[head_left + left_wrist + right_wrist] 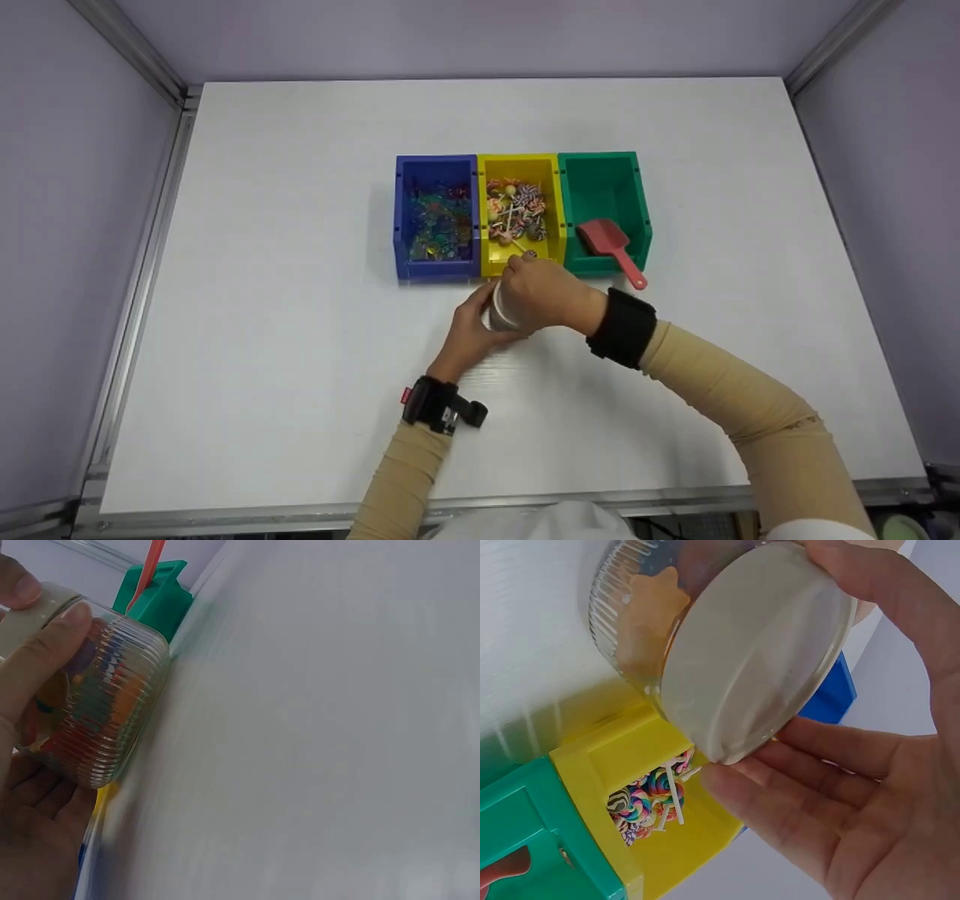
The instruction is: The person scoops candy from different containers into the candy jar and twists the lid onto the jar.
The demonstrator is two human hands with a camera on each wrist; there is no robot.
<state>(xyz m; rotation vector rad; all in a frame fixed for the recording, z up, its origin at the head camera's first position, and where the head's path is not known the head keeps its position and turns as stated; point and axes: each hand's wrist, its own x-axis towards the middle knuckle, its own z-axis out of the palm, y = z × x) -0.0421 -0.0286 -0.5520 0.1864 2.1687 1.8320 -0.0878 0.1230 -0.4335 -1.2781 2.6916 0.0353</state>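
A clear ribbed jar (120, 701) with colourful pieces inside is held tilted, off the table, just in front of the yellow bin. My left hand (472, 334) grips its body, the thumb lying along the side in the left wrist view. On the jar sits a cream-white lid (761, 652). My right hand (551, 296) holds this lid by its rim, thumb on one side and fingers on the other, with the palm away from its top. In the head view the hands cover most of the jar.
Three joined bins stand beyond the hands: a blue bin (439, 270) with translucent coloured pieces, a yellow bin (559, 217) with small swirl lollipops (525, 202), and a green bin (600, 176). A red scoop (606, 236) leans in the green bin, its handle over the front edge.
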